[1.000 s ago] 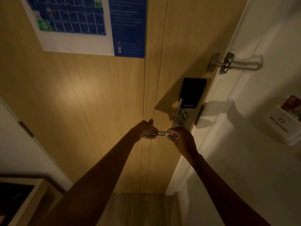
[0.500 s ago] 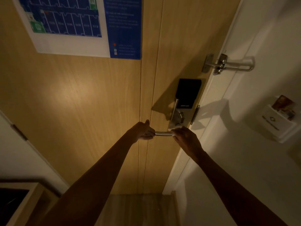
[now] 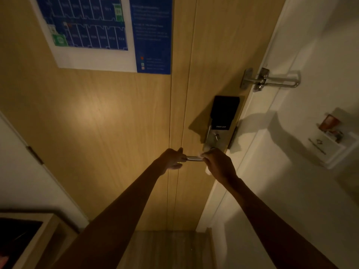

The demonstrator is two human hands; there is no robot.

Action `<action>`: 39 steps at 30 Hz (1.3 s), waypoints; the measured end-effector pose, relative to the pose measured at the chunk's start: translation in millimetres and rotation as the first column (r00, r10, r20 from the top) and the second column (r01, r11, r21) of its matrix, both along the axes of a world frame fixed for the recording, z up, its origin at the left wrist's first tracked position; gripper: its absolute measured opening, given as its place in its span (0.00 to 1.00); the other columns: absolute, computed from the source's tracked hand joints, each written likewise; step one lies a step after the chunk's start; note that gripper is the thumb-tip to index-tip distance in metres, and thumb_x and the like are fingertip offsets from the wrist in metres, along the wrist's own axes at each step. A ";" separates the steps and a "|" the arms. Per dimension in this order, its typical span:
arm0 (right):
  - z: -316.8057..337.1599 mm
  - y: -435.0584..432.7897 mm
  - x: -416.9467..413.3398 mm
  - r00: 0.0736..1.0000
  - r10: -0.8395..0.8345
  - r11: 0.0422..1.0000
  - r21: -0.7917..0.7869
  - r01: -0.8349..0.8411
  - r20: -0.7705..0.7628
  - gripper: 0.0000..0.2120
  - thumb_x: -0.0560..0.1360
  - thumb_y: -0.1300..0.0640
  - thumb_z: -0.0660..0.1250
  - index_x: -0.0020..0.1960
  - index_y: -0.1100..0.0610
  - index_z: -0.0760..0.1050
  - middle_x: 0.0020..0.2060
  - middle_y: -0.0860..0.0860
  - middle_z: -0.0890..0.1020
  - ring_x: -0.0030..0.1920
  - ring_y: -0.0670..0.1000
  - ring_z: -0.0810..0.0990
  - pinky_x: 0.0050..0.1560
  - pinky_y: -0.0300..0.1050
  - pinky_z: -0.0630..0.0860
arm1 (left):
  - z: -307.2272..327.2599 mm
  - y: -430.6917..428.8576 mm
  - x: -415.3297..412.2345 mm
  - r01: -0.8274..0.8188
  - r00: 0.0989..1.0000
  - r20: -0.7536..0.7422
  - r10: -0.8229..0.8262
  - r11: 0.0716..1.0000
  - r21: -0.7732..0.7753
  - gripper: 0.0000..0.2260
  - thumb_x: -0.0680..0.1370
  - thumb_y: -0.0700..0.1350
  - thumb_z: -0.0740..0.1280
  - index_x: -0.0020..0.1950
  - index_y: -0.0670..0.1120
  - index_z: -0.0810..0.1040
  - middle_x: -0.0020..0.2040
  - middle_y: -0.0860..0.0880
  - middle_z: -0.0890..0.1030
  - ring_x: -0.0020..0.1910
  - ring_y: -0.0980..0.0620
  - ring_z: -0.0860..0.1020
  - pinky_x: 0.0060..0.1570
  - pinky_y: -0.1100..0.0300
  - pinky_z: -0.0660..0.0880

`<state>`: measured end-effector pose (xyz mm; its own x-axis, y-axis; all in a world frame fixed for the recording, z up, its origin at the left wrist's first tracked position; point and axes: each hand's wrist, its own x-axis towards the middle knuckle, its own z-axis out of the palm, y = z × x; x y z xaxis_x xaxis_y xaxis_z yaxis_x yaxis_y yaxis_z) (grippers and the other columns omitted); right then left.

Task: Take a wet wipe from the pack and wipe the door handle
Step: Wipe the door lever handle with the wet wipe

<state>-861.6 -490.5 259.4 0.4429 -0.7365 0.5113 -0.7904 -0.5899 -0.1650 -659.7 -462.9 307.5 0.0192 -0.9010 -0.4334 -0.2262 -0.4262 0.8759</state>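
A silver lever door handle (image 3: pixel 194 158) sticks out leftward from the lock plate on the wooden door (image 3: pixel 116 133). My left hand (image 3: pixel 172 159) grips the handle's free left end. My right hand (image 3: pixel 218 165) is closed around a white wet wipe (image 3: pixel 201 154), pressing it on the handle near the lock plate; a bit of wipe also shows under the hand. Only the short stretch of handle between my hands is visible. The wipe pack is not in view.
A black smart lock panel (image 3: pixel 224 112) sits above the handle. A metal swing guard latch (image 3: pixel 270 80) bridges door and white frame. A wall-mounted card holder (image 3: pixel 334 140) is on the right wall. An evacuation plan poster (image 3: pixel 104 32) hangs on the door. A wooden cabinet (image 3: pixel 38 239) stands bottom left.
My right hand with the wipe has slid right along the handle toward the lock plate, baring more metal. My left hand has kept its grip on the handle's end.
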 end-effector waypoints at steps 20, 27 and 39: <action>37.3 95.8 38.4 0.882 -0.010 0.898 0.393 -0.200 0.470 0.11 0.76 0.58 0.68 0.56 0.61 0.80 0.51 0.56 0.84 0.48 0.50 0.81 0.48 0.46 0.81 | -9.8 146.6 37.2 -0.348 0.926 0.059 0.372 0.906 -0.240 0.11 0.75 0.39 0.71 0.55 0.37 0.82 0.55 0.37 0.83 0.57 0.40 0.80 0.61 0.49 0.75; 41.2 144.2 66.9 0.854 0.001 0.745 0.569 -0.348 0.520 0.08 0.76 0.56 0.68 0.53 0.59 0.79 0.48 0.52 0.83 0.47 0.49 0.82 0.47 0.40 0.80 | -20.5 209.5 40.9 -0.180 0.897 0.320 0.306 0.912 -0.368 0.13 0.75 0.41 0.71 0.58 0.39 0.81 0.54 0.40 0.84 0.45 0.46 0.83 0.46 0.59 0.80; 57.3 172.9 113.9 0.849 0.060 0.655 0.621 -0.431 0.526 0.10 0.78 0.56 0.66 0.55 0.60 0.79 0.47 0.52 0.83 0.46 0.47 0.83 0.41 0.34 0.80 | -15.0 237.9 68.3 -0.102 0.898 0.311 0.311 0.835 -0.541 0.18 0.68 0.40 0.77 0.54 0.32 0.81 0.50 0.35 0.84 0.46 0.40 0.84 0.51 0.48 0.81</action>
<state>-747.7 -317.6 316.7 0.5366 -0.8406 0.0730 -0.3659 -0.3097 -0.8776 -591.3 -225.0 292.4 0.2945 -0.9431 0.1544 -0.5346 -0.0287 0.8446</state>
